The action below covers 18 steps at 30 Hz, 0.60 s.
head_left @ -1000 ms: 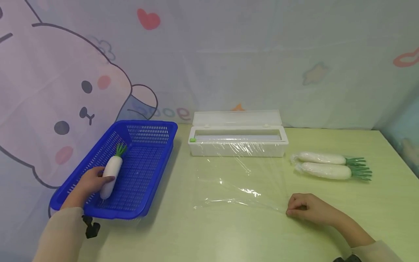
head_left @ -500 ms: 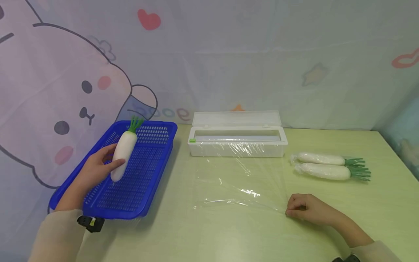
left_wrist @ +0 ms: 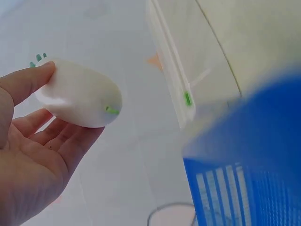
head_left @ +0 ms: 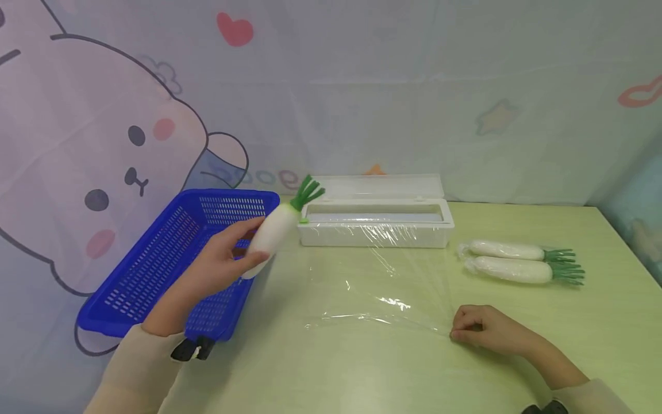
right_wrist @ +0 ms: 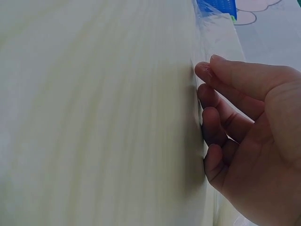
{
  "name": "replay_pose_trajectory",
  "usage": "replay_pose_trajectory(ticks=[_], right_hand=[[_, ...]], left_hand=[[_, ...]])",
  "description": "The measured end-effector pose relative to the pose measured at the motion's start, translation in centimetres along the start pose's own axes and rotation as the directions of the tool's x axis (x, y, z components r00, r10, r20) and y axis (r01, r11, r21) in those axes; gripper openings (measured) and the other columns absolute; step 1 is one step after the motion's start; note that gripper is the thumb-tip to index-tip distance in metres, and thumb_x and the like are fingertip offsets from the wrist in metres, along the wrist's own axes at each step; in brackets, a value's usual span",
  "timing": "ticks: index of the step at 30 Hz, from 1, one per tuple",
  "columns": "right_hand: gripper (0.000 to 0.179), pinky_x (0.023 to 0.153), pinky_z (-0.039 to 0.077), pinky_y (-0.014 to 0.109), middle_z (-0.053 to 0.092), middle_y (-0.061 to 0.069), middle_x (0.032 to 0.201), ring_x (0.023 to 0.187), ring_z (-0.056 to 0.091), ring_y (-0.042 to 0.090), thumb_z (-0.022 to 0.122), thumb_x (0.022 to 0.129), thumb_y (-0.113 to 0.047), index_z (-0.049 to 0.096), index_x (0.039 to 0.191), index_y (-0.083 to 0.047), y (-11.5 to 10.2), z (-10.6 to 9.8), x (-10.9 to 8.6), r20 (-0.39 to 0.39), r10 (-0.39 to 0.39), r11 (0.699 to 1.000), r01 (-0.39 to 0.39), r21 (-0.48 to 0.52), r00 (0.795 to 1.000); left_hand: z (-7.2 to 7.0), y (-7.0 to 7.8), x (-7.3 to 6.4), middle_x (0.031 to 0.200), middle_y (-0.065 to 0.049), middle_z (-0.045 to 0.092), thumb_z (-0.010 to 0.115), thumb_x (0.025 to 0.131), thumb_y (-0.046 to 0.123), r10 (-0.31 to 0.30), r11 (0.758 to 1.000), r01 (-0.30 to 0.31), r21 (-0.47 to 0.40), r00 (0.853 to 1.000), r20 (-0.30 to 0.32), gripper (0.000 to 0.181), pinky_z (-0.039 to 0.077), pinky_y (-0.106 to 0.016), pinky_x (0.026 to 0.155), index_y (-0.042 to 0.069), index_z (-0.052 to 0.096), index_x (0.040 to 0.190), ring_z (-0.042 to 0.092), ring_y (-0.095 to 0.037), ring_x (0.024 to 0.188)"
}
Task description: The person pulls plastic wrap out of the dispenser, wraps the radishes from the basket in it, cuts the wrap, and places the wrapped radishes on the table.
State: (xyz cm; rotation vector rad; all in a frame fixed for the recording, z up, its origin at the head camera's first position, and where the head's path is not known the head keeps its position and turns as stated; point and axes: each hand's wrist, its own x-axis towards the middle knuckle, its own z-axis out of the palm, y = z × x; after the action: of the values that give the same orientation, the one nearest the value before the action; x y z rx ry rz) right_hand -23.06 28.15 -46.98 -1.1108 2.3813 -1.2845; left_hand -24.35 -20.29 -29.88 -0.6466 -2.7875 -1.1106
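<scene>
My left hand point(head_left: 227, 253) grips a white radish point(head_left: 271, 233) with green stalks, raised over the right rim of the blue basket point(head_left: 139, 276) and tilted with its stalks toward the back right. In the left wrist view, the thumb lies on one side of the radish point(left_wrist: 80, 94) and the fingers on the other. My right hand point(head_left: 491, 330) pinches the near right corner of a sheet of clear plastic wrap point(head_left: 362, 287) between thumb and forefinger, low at the table. The sheet runs back to a white wrap dispenser point(head_left: 374, 234) with its lid raised.
Two radishes wrapped in film, a far one point(head_left: 507, 250) and a near one point(head_left: 514, 270), lie side by side right of the dispenser. A green slider point(head_left: 304, 221) sits at the dispenser's left end. Behind the table point(head_left: 362, 374) hangs a printed curtain point(head_left: 362, 103).
My left hand has lifted the radish out of the blue basket and carried it right, toward the dispenser. The right hand stays in place at the wrap's corner.
</scene>
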Motion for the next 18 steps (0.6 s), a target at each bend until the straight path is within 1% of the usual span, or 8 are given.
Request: replay_pose_trajectory(ticks=[3, 5, 8, 11, 13, 15, 18], right_hand=[[0.014, 0.061, 0.045, 0.022, 0.059, -0.006, 0.084, 0.074, 0.048, -0.001, 0.063, 0.092, -0.009, 0.072, 0.085, -0.017, 0.0, 0.0, 0.0, -0.001, 0.010, 1.000, -0.010, 0.000, 1.000], [0.014, 0.061, 0.045, 0.022, 0.059, -0.006, 0.084, 0.074, 0.049, 0.000, 0.063, 0.092, -0.010, 0.072, 0.085, -0.017, 0.0, 0.0, 0.0, -0.003, 0.017, 1.000, -0.017, -0.001, 1.000], [0.014, 0.061, 0.045, 0.022, 0.059, -0.006, 0.085, 0.074, 0.049, 0.000, 0.063, 0.092, -0.010, 0.072, 0.085, -0.018, 0.1, 0.0, -0.1, -0.007, 0.014, 1.000, -0.014, -0.006, 1.000], [0.014, 0.062, 0.045, 0.022, 0.059, -0.006, 0.084, 0.074, 0.049, 0.001, 0.063, 0.092, -0.010, 0.072, 0.085, -0.018, 0.1, 0.1, 0.0, -0.011, 0.005, 1.000, -0.005, -0.014, 1.000], [0.014, 0.063, 0.045, 0.022, 0.059, -0.007, 0.084, 0.075, 0.049, 0.000, 0.063, 0.092, -0.011, 0.072, 0.085, -0.018, 0.1, 0.1, 0.1, -0.011, 0.007, 1.000, -0.008, -0.015, 1.000], [0.013, 0.063, 0.045, 0.022, 0.059, -0.007, 0.084, 0.075, 0.049, 0.000, 0.064, 0.092, -0.012, 0.072, 0.084, -0.018, 0.0, 0.1, 0.1, -0.013, 0.015, 1.000, -0.016, -0.018, 1.000], [0.013, 0.062, 0.044, 0.022, 0.059, -0.008, 0.084, 0.075, 0.049, -0.001, 0.064, 0.092, -0.013, 0.072, 0.083, -0.018, -0.1, 0.1, 0.0, -0.017, 0.034, 0.999, -0.034, -0.018, 0.999]], left_hand=[[1.9, 0.9, 0.7, 0.130, -0.018, 0.054, 0.067, 0.089, 0.007, 0.079, 0.997, -0.079, 0.001, 0.997, 0.012, 0.057, 0.053, -0.047, 0.087, -0.001, 0.044, 0.141, 0.054, -0.032, 0.115], [3.3, 1.5, 1.3, 0.129, -0.018, 0.055, 0.068, 0.088, 0.005, 0.131, 0.991, -0.131, -0.004, 0.991, 0.019, 0.056, 0.053, -0.047, 0.086, -0.002, 0.046, 0.139, 0.055, -0.033, 0.113], [5.3, 2.2, 2.1, 0.130, -0.019, 0.055, 0.068, 0.087, 0.003, 0.180, 0.983, -0.179, -0.032, 0.983, 0.047, 0.055, 0.053, -0.047, 0.087, -0.002, 0.047, 0.138, 0.055, -0.032, 0.113], [7.3, 2.5, 2.8, 0.130, -0.017, 0.056, 0.068, 0.086, 0.003, 0.217, 0.976, -0.215, -0.031, 0.973, 0.080, 0.054, 0.052, -0.047, 0.088, 0.000, 0.049, 0.136, 0.056, -0.031, 0.110], [8.7, 2.4, 3.3, 0.128, -0.015, 0.058, 0.069, 0.085, 0.003, 0.232, 0.972, -0.233, -0.002, 0.966, 0.114, 0.053, 0.051, -0.045, 0.090, 0.001, 0.051, 0.136, 0.057, -0.028, 0.108], [10.2, 2.3, 3.9, 0.128, -0.014, 0.059, 0.069, 0.086, 0.005, 0.250, 0.964, -0.261, 0.054, 0.956, 0.156, 0.053, 0.050, -0.043, 0.091, 0.002, 0.051, 0.136, 0.058, -0.026, 0.107], [12.3, 2.0, 4.6, 0.129, -0.013, 0.058, 0.069, 0.086, 0.007, 0.271, 0.947, -0.301, 0.113, 0.936, 0.226, 0.053, 0.049, -0.040, 0.094, 0.002, 0.051, 0.136, 0.059, -0.025, 0.109]])
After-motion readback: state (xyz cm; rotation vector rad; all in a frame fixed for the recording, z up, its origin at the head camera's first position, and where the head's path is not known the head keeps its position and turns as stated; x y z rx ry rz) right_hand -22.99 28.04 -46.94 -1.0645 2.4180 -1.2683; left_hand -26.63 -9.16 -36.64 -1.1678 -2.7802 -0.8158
